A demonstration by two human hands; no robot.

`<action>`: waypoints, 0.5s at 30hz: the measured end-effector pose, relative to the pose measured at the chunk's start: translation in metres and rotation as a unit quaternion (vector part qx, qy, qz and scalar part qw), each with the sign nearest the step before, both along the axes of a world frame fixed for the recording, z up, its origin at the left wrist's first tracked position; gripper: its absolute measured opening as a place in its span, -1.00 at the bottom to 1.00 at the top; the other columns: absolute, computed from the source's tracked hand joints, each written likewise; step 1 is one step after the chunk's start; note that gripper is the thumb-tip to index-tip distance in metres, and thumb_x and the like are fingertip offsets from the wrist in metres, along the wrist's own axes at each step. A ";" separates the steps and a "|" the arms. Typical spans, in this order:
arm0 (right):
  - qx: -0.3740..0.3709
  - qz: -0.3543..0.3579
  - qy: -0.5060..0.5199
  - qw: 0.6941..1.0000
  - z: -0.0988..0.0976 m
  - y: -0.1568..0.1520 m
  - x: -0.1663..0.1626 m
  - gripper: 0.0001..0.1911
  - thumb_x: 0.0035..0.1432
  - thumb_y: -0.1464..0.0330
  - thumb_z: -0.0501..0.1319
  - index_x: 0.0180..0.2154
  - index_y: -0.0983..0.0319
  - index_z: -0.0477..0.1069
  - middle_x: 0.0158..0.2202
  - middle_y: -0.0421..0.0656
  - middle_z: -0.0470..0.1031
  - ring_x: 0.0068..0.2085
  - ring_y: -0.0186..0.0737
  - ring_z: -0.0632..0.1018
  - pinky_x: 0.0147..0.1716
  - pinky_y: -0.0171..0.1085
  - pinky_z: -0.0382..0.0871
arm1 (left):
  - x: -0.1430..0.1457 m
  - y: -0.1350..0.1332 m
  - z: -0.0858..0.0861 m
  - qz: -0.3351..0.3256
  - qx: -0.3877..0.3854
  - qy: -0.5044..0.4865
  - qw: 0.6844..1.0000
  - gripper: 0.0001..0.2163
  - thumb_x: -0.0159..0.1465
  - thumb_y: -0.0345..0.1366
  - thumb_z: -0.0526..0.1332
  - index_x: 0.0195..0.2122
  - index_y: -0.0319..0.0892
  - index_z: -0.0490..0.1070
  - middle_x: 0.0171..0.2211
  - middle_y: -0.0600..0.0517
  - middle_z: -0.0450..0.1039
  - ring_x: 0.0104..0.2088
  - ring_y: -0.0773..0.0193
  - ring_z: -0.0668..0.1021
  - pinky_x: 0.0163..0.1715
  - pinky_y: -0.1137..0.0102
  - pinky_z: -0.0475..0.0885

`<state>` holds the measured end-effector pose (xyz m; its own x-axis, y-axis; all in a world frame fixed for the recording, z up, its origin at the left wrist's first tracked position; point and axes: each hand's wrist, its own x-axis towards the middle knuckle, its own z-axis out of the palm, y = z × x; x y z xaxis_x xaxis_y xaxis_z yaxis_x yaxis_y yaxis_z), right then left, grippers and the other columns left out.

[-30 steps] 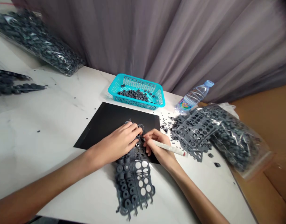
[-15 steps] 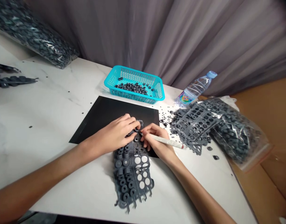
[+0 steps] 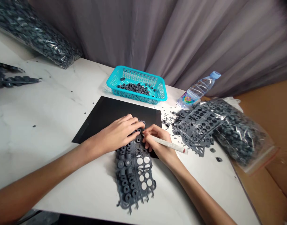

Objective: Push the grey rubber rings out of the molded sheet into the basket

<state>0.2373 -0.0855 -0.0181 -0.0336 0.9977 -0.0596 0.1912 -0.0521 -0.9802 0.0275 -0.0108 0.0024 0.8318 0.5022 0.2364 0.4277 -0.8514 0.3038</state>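
A dark grey moulded rubber sheet [image 3: 134, 175] runs from the black mat [image 3: 92, 120] toward the table's near edge. Ring-shaped parts stand in its left columns, while round holes show white table through the lower right side. My left hand [image 3: 122, 131] lies over the sheet's far end, its thumb and curled fingers gripping around a ring part there. Pinched in my right hand [image 3: 161, 140] is a white pen-like tool [image 3: 173, 144] with a reddish rear end. Its tip meets the sheet beside my left fingertips, and the fingers hide the exact contact.
Behind the mat stands a turquoise basket [image 3: 137, 97] of small dark parts. To the right are a water bottle [image 3: 198, 90], punched-out sheets [image 3: 192, 125], scattered bits and a clear bag [image 3: 242, 137] of parts. Another full bag [image 3: 45, 40] and dark sheets [image 3: 14, 80] lie left.
The whole view has shifted slightly to the right. Both hands keep nearly the same hold on the rubber sheet and the pen-like tool.
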 end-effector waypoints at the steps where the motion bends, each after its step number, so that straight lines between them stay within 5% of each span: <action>1: 0.004 0.001 -0.010 1.000 0.001 -0.001 0.000 -0.90 0.32 0.30 0.25 -0.26 0.19 0.43 -0.46 -0.24 0.52 -0.52 -0.32 0.50 -0.60 -0.40 0.33 | 0.000 -0.001 0.001 -0.007 0.018 0.014 1.000 -0.82 0.54 -0.36 0.07 0.03 -0.16 0.45 -0.03 -0.07 0.52 0.01 0.06 0.50 0.13 0.17 0.41; 7: 0.059 0.006 -0.123 0.991 0.009 -0.008 -0.006 -0.83 0.37 0.32 0.23 -0.33 0.18 0.39 -0.51 -0.29 0.43 -0.50 -0.33 0.40 -0.52 -0.36 0.18 | 0.000 -0.006 -0.006 -0.021 0.014 -0.018 1.000 -0.70 0.47 -0.58 -0.01 0.01 -0.16 0.45 -0.01 -0.06 0.47 0.04 0.12 0.52 0.23 0.18 0.41; 11: 0.064 -0.014 -0.136 0.989 0.010 -0.010 -0.010 -0.80 0.37 0.31 0.23 -0.35 0.19 0.39 -0.53 -0.30 0.38 -0.51 -0.34 0.35 -0.53 -0.35 0.13 | 0.000 -0.003 -0.016 0.017 -0.097 -0.126 0.987 -0.75 0.53 -0.46 0.01 -0.05 -0.13 0.48 0.07 -0.05 0.38 0.02 0.19 0.57 0.09 0.29 0.52; 15: 0.015 -0.009 -0.047 0.999 0.006 -0.007 -0.006 -0.81 0.38 0.23 0.25 -0.27 0.19 0.43 -0.46 -0.24 0.50 -0.52 -0.32 0.46 -0.55 -0.37 0.28 | -0.001 0.004 -0.016 0.011 -0.151 -0.132 0.980 -0.78 0.57 -0.34 0.06 -0.06 -0.12 0.52 0.06 -0.04 0.41 0.07 0.18 0.57 0.18 0.24 0.48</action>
